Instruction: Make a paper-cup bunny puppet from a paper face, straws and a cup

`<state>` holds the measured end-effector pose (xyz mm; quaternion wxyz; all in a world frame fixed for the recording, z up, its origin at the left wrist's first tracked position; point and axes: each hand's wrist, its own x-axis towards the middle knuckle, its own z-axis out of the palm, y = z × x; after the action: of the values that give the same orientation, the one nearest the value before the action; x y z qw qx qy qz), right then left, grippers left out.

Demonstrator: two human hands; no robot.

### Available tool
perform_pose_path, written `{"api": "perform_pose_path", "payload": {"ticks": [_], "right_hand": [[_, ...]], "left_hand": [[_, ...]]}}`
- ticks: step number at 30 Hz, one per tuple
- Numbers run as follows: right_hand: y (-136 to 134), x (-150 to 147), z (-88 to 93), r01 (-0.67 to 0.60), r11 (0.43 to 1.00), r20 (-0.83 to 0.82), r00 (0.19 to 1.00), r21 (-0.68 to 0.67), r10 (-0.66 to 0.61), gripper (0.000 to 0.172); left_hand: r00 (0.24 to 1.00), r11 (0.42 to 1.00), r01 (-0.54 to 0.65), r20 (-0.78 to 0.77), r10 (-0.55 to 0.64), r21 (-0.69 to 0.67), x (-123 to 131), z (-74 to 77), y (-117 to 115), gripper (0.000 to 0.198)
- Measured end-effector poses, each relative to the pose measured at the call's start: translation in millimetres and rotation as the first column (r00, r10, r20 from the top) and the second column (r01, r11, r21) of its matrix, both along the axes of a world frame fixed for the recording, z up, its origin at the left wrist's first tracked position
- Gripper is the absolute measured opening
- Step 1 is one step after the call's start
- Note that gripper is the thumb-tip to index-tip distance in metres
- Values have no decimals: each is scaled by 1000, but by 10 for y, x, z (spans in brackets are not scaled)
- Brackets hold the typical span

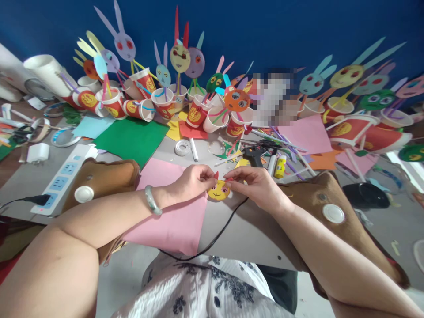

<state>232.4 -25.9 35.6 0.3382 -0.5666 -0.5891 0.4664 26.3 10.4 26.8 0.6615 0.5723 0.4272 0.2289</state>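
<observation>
At a gray craft table [258, 234], I pinch a round yellow paper face [218, 192] by the right edge of a smooth pink sheet [165, 221]. My left hand [190, 183] and right hand [256, 185], fingertips closed, grip its upper rim beside 2 pointed red ears [216, 175]. I appear to be positioning the ears; the next move calls for steady, even pressure.

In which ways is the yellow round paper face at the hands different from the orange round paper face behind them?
The yellow round paper face is between the left hand and right hand; the orange round paper face is farther back, above a red paper cup. The yellow face has small eyes; the orange face has large ones. Both are round, with eyes.
</observation>
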Motion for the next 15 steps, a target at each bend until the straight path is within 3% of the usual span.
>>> {"api": "perform_pose_path", "payload": {"ticks": [7, 15], "right_hand": [[-20, -32, 5, 47, 998, -80, 996, -44, -51, 36], [-55, -90, 21, 54, 999, -57, 997, -10, -54, 42]], "left_hand": [[1000, 1000, -8, 15, 9, -26, 13, 44, -3, 11], [999, 999, 14, 31, -13, -32, 13, -47, -6, 8]]}}
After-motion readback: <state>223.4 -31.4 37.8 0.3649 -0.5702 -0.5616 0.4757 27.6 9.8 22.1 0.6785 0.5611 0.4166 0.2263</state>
